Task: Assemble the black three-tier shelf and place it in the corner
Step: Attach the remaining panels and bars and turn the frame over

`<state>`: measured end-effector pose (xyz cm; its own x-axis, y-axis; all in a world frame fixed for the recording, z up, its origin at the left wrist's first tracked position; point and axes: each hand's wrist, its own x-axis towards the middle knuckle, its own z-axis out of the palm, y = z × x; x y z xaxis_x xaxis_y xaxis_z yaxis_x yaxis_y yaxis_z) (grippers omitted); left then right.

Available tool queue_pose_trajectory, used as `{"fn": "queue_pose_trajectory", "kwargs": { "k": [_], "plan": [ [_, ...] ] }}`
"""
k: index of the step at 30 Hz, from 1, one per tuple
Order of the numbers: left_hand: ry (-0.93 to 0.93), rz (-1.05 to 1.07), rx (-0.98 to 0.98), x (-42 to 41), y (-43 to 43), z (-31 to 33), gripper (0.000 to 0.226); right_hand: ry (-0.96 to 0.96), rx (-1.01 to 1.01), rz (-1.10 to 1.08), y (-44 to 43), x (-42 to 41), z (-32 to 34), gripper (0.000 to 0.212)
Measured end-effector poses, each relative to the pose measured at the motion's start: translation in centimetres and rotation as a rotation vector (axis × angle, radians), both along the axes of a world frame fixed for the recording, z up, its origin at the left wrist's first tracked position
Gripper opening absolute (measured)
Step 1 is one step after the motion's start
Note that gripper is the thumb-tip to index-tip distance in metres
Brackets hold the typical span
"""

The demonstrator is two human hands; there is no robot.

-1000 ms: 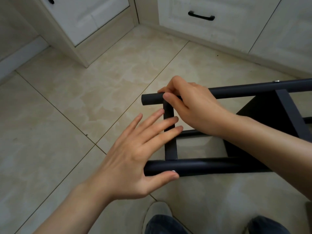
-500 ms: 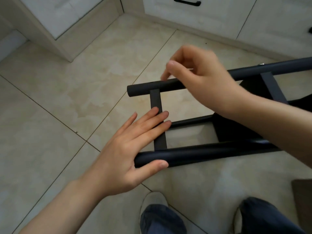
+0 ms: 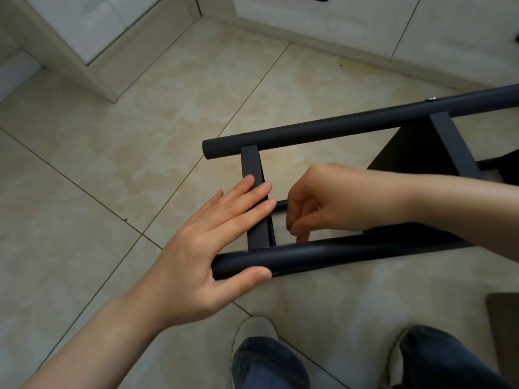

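Observation:
The black shelf frame (image 3: 351,127) lies on its side on the tiled floor, two round posts running left to right. A flat crossbar (image 3: 250,167) joins them near their left ends. My left hand (image 3: 207,254) lies flat across the crossbar, fingers spread, thumb pressed against the near post (image 3: 337,252). My right hand (image 3: 317,203) hovers inside the frame just above the near post, fingertips pinched together pointing down; whether something small sits between them I cannot tell. A black shelf panel (image 3: 415,147) shows further right.
White cabinets (image 3: 323,21) with a plinth line the far side and meet in a corner at the top. My two shoes and jeans (image 3: 269,363) are at the bottom. A brown object (image 3: 505,310) peeks in at the right edge.
My right hand has left the far post and come down inside the frame to just above the near post. My left hand stays on the crossbar. The view has tilted downward.

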<state>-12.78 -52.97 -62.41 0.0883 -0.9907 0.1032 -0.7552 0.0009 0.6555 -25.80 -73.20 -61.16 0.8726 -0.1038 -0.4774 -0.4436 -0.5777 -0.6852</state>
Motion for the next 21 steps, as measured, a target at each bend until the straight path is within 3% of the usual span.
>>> {"fn": "queue_pose_trajectory", "kwargs": {
  "k": [9,21],
  "plan": [
    [0.013,-0.006,-0.010,-0.1,0.2,-0.1,0.067,0.053,0.273,-0.096,0.3,1.8,-1.8,0.009],
    [0.012,-0.026,-0.038,-0.5,0.4,-0.6,0.068,0.005,0.411,-0.125,1.8,1.4,-1.8,0.013]
  ]
}}
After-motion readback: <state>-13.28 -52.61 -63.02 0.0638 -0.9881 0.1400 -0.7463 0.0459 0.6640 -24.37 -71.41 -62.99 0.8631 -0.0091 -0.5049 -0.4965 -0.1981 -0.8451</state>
